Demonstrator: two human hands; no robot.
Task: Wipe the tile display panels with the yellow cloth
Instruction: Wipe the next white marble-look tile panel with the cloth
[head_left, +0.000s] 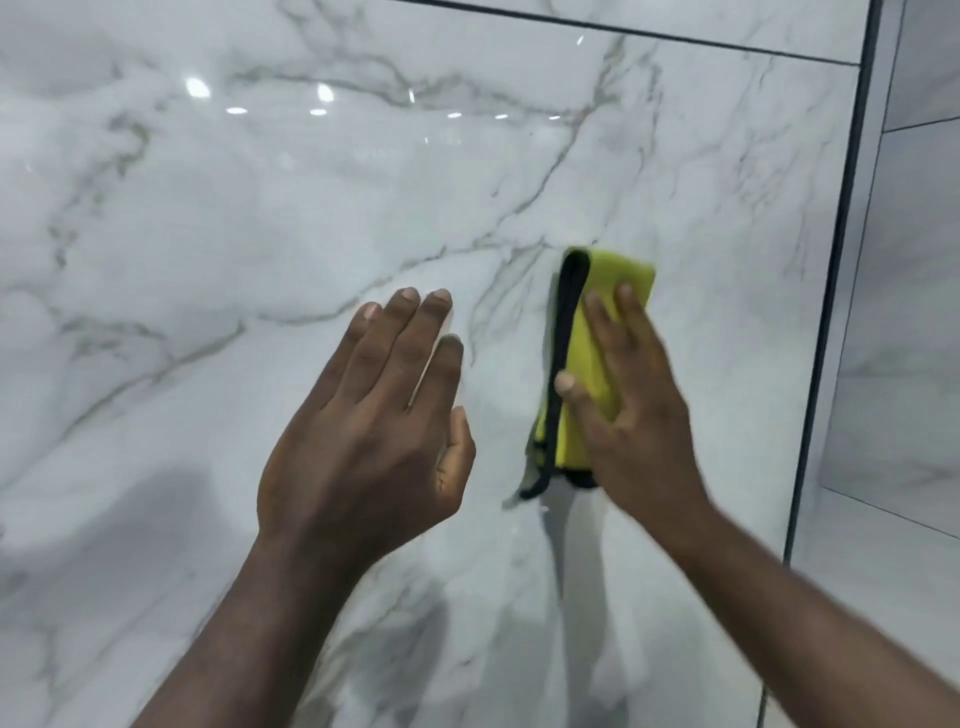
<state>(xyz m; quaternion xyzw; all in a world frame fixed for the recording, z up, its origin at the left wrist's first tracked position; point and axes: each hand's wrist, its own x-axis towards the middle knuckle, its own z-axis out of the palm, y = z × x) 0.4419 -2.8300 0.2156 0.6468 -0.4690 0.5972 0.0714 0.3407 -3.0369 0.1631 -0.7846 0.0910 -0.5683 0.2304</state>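
Observation:
A glossy white marble-look tile panel (260, 218) with grey veins fills most of the view. A folded yellow cloth (587, 343) with a black edge lies flat against the panel, right of centre. My right hand (628, 410) presses on the cloth with straight, spread fingers, and its thumb lies across the cloth's black edge. My left hand (374, 421) is flat, fingers straight and together, fingertips at or near the panel to the left of the cloth; contact is unclear.
A dark vertical joint (836, 291) marks the panel's right edge. Beyond it stands another pale tile panel (904, 312). A dark horizontal joint (649, 34) runs along the top. Ceiling lights reflect in the upper left of the panel.

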